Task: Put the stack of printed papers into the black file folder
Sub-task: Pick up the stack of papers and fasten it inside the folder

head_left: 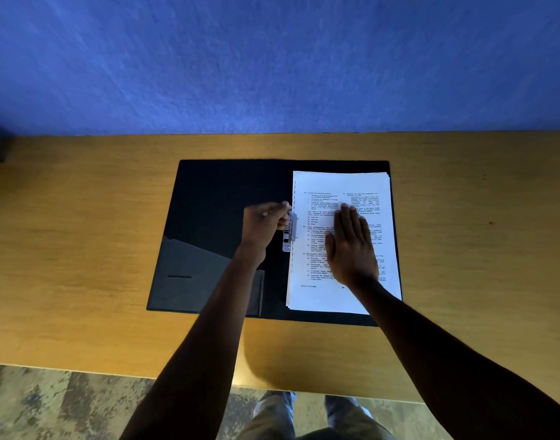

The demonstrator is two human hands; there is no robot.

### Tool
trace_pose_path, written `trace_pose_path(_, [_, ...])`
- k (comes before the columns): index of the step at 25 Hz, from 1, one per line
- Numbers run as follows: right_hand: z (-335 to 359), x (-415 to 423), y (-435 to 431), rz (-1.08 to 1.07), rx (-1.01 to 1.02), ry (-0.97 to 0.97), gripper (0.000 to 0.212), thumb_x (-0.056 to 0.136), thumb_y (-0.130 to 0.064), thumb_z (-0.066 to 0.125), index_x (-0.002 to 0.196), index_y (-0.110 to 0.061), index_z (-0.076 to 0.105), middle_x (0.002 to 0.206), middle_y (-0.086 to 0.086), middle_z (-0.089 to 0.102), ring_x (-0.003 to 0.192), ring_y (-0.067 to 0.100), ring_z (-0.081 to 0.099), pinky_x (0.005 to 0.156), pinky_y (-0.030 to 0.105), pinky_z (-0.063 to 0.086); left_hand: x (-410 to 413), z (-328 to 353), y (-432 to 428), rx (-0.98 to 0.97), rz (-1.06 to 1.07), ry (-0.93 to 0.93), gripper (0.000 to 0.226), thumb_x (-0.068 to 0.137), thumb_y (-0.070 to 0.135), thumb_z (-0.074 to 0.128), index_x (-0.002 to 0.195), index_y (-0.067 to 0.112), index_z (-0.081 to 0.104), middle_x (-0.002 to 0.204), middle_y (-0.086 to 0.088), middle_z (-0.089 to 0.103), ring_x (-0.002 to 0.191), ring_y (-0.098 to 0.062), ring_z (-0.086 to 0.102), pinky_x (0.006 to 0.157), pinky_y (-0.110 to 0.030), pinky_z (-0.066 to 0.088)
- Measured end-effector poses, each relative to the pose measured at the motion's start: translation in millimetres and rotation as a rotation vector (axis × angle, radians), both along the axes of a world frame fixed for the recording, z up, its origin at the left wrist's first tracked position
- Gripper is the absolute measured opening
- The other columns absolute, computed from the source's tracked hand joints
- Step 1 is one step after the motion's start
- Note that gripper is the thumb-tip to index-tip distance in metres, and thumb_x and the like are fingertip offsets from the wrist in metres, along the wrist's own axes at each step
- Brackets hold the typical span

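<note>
Seen from my head camera, the black file folder (pixel 215 198) lay open flat at the centre of the frame on a wooden table (pixel 81 217), its far edge near the blue wall (pixel 272 58) that filled the upper half of the picture. The stack of printed papers (pixel 342 185) sat on the folder's right-hand half, right of centre, squared up with its left edge just beside the spine and its top sheet showing two columns of small print. My right hand (pixel 351 246) lay flat and open on the middle of that top sheet, fingers together and pointing away from me, pressing on the pages and gripping nothing. My left hand (pixel 264 222), just left of centre, was closed with its fingertips pinched on the metal clip (pixel 289 231) that stood along the spine, at the left edge of the papers; whether the clip's bar was over the sheets I could not tell through the blur. A grey inner pocket (pixel 193 274) covered the lower part of the folder's left half. Both my forearms reached in from the bottom of the frame, and below the table's near edge a patterned floor (pixel 50 404) and my trouser legs (pixel 281 408) showed.
</note>
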State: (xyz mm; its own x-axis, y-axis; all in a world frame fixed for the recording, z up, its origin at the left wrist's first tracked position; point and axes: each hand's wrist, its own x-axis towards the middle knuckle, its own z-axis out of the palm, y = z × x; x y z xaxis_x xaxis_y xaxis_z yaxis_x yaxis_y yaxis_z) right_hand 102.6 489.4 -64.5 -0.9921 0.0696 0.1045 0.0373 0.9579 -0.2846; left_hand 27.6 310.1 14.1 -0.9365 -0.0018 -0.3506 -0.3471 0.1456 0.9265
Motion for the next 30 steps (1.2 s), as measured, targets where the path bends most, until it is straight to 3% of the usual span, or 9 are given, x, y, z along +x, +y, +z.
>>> trace_pose_path(4, [-0.6,0.5,0.4,-0.004,0.003,-0.006,0.055,0.105,-0.029,0.034,0.149,0.003,0.030,0.159,0.021,0.026,0.150,0.034,0.019,0.122,0.047,0.022,13.5,4.9,-16.3,-0.010,-0.121,-0.151,0.004,0.083,0.004,0.071,0.085,0.006,0.071,0.069,-0.006,0.068,0.061,-0.016,0.060,0.057,-0.025,0.052])
trace_pose_path(7, [-0.6,0.0,0.9,-0.008,0.007,0.003,0.055,0.105,-0.029,0.033,0.149,0.003,0.029,0.159,0.021,0.027,0.150,0.033,0.020,0.122,0.047,0.022,14.0,-0.2,-22.6,-0.226,-0.190,-0.200,0.023,0.079,0.009,0.078,0.093,0.007,0.059,0.071,-0.003,0.061,0.060,-0.013,0.054,0.051,-0.023,0.045])
trace_pose_path(14, [-2.2,-0.2,0.9,-0.009,0.007,0.011,0.054,0.104,-0.028,0.035,0.148,0.004,0.032,0.157,0.023,0.029,0.149,0.036,0.023,0.121,0.049,0.024,14.6,-18.0,-22.1,-0.726,-0.380,-0.143,0.042,0.075,0.039,0.079,0.075,0.015,0.045,0.073,0.003,0.048,0.078,-0.021,0.049,0.061,-0.028,0.033])
trace_pose_path(16, [-2.9,-0.1,1.4,-0.007,0.011,0.005,0.055,0.105,-0.029,0.034,0.148,0.004,0.031,0.158,0.023,0.028,0.149,0.035,0.022,0.121,0.049,0.024,16.7,-21.2,-22.2,-0.816,-0.409,-0.168,0.046,0.076,0.049,0.076,0.079,0.015,0.046,0.086,-0.005,0.056,0.089,-0.026,0.056,0.066,-0.031,0.036])
trace_pose_path(20, [-4.2,-0.6,1.9,-0.005,0.016,0.004,0.055,0.105,-0.030,0.033,0.149,0.003,0.030,0.158,0.022,0.028,0.149,0.035,0.022,0.121,0.048,0.023,13.6,-19.2,-17.2,-0.989,-0.451,-0.163,0.057,0.074,0.053,0.075,0.105,0.009,0.056,0.112,-0.012,0.061,0.109,-0.032,0.058,0.085,-0.040,0.045])
trace_pose_path(25, [-5.3,-0.8,1.3,-0.003,0.022,0.005,0.056,0.105,-0.031,0.032,0.149,0.002,0.029,0.158,0.022,0.028,0.149,0.035,0.022,0.121,0.048,0.023,9.0,-12.0,-12.3,-1.088,-0.458,-0.186,0.059,0.073,0.052,0.077,0.113,0.013,0.056,0.118,-0.011,0.061,0.112,-0.033,0.059,0.092,-0.043,0.044])
trace_pose_path(30, [-2.8,-0.6,0.5,0.001,0.017,0.007,0.055,0.104,-0.030,0.033,0.149,0.003,0.031,0.158,0.022,0.029,0.148,0.035,0.024,0.121,0.049,0.024,11.7,-7.3,-14.9,-0.999,-0.437,-0.243,0.065,0.072,0.052,0.079,0.116,0.011,0.055,0.122,-0.012,0.058,0.115,-0.035,0.057,0.093,-0.046,0.047])
